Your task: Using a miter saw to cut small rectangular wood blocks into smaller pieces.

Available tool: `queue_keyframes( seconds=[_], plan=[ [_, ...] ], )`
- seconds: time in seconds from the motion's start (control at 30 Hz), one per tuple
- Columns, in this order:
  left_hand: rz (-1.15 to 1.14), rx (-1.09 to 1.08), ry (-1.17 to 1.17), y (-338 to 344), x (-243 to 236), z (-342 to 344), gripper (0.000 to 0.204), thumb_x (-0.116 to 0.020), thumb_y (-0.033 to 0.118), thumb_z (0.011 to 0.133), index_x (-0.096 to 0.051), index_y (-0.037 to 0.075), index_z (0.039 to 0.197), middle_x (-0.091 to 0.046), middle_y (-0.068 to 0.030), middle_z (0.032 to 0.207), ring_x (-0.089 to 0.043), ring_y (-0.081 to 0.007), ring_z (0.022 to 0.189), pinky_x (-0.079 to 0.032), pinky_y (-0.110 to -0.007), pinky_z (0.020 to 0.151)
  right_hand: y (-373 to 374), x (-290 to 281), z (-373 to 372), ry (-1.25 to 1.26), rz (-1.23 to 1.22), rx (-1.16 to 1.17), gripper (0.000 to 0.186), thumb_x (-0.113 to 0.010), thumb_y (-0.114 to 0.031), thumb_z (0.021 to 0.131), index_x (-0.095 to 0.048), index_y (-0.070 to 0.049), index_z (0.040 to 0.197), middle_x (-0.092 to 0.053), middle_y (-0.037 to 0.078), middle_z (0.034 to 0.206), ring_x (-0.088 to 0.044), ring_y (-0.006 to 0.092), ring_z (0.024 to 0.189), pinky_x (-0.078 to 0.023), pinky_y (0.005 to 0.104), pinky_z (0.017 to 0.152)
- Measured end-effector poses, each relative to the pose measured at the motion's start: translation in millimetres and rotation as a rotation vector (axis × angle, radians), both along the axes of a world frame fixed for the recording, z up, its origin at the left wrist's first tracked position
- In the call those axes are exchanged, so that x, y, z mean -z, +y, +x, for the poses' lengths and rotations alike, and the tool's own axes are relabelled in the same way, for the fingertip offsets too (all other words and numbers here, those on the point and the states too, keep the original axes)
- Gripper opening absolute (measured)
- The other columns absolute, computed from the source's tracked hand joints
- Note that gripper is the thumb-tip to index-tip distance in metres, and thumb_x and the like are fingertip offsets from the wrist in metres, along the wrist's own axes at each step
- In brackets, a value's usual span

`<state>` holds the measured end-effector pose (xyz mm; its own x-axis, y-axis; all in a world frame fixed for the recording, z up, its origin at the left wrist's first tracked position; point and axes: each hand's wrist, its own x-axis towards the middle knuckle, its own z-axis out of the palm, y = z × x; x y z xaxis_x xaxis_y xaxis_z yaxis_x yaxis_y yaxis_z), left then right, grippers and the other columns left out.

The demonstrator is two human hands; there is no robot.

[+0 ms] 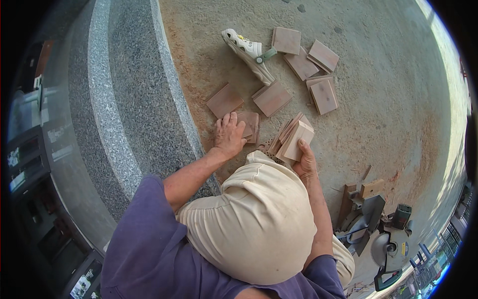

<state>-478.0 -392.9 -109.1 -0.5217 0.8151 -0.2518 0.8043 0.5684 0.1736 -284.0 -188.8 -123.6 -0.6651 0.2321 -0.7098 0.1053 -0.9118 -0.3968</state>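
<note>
My right hand (306, 162) is closed around a thick, slightly fanned bundle of thin wooden boards (300, 137), thumb over the near face. To its left, my left hand (230, 134) curls over a small stack of wooden boards (251, 124) on the ground, fingers at its far left edge and thumb on the near side. Just beyond those fingers lies another board stack (225, 101). A further stack (272, 98) rests to the right of it, close to a pale clog (249, 52) with a green strap.
More board stacks lie farther off, including a leaning one (323, 95) and one at the back (287, 40). A mitre saw (386, 249) stands on the right beside wood offcuts (372, 188). Speckled granite steps (137, 74) run along the left. Sawdust marks the concrete floor (378, 124).
</note>
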Motion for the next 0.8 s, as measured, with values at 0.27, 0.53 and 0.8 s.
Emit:
queue_keyframes(
  seconds=[0.27, 0.53, 0.8],
  plan=[
    [0.200, -0.938, -0.394, 14.2, 16.2, 5.1, 0.069, -0.093, 0.038, 0.064, -0.060, 0.000, 0.112, -0.055, -0.0233, 0.125, -0.054, -0.0411, 0.119, -0.046, -0.047, 0.103, 3.5, 9.5, 2.3, 0.031, -0.020, 0.002, 0.068, -0.077, -0.035, 0.088, -0.050, -0.006, 0.143, -0.066, 0.012, 0.128, -0.067, 0.0286, 0.115, -0.055, 0.0489, 0.102],
    [0.309, -1.145, -0.622, 20.9, 36.3, 4.6, 0.060, -0.088, 0.031, 0.066, -0.056, -0.005, 0.103, -0.057, -0.0255, 0.118, -0.055, -0.0387, 0.115, -0.047, -0.049, 0.098, -12.4, 0.9, -52.7, 0.013, -0.068, -0.037, 0.060, -0.077, -0.029, 0.090, -0.054, -0.003, 0.138, -0.068, 0.012, 0.122, -0.069, 0.0282, 0.111, -0.057, 0.0478, 0.098],
    [0.382, -1.372, -0.730, 29.0, 23.1, 7.1, 0.046, -0.090, 0.023, 0.069, -0.062, -0.002, 0.094, -0.065, -0.0112, 0.091, -0.062, -0.0202, 0.085, -0.051, -0.036, 0.073, 7.1, 7.4, -84.1, -0.155, -0.078, -0.406, 0.052, -0.078, -0.029, 0.089, -0.061, -0.002, 0.130, -0.071, 0.013, 0.116, -0.072, 0.0261, 0.103, -0.062, 0.0473, 0.090]
  ],
)
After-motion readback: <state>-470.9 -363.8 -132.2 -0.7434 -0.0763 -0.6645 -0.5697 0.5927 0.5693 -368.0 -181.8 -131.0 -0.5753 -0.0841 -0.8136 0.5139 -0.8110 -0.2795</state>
